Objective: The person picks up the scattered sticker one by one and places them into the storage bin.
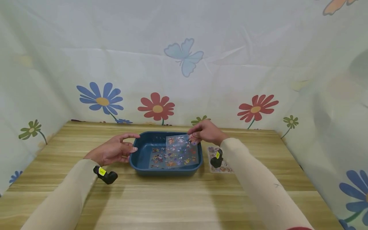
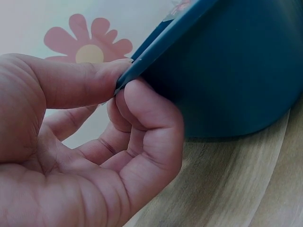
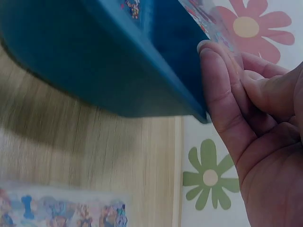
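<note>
A dark blue rectangular plastic basin [image 1: 165, 172] stands on the table. My left hand [image 1: 114, 150] pinches its left rim between thumb and fingers; the left wrist view shows the basin's outer wall [image 2: 227, 71] close up. Between the thumb and fingers of my right hand [image 1: 209, 131] is the upper right corner of a clear sticker sheet [image 1: 181, 151] with small colourful figures. This sheet is tilted inside the basin, over another sticker sheet [image 1: 155, 157] that lies on the bottom. In the right wrist view my right hand [image 3: 255, 104] is at the basin's rim.
More stickers on a clear sheet [image 1: 222, 167] lie on the table right of the basin, partly hidden under the right wrist. The wooden tabletop [image 1: 149, 204] ends at a flower-print cloth backdrop [image 1: 129, 70] behind and at both sides.
</note>
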Motion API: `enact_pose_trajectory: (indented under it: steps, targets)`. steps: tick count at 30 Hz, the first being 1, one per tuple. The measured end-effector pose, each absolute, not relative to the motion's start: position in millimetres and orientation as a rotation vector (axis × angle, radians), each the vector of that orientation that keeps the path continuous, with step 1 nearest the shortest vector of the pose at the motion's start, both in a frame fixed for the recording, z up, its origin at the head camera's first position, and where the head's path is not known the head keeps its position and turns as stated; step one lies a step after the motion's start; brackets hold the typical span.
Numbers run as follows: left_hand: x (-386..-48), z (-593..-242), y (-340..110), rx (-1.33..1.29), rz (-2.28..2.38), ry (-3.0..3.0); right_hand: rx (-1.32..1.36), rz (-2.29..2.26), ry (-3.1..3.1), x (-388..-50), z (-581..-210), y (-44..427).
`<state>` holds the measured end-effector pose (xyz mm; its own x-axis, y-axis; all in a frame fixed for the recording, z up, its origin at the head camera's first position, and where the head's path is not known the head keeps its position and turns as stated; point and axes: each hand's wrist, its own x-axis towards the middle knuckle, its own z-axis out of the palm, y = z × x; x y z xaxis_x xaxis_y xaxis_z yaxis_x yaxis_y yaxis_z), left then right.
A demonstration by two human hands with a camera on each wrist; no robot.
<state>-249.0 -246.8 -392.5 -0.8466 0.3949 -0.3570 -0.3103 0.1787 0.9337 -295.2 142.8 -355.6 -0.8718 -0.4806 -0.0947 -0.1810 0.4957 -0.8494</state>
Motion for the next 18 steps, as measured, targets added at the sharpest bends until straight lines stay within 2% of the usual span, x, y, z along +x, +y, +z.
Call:
enact_pose_trajectory:
  steps: [18]
  targets:
    - [-250.2,-393.1,-247.8,0.078,1.748,1.882,-0.550,-1.311,2.311,-301.1,-358.7,111.9]
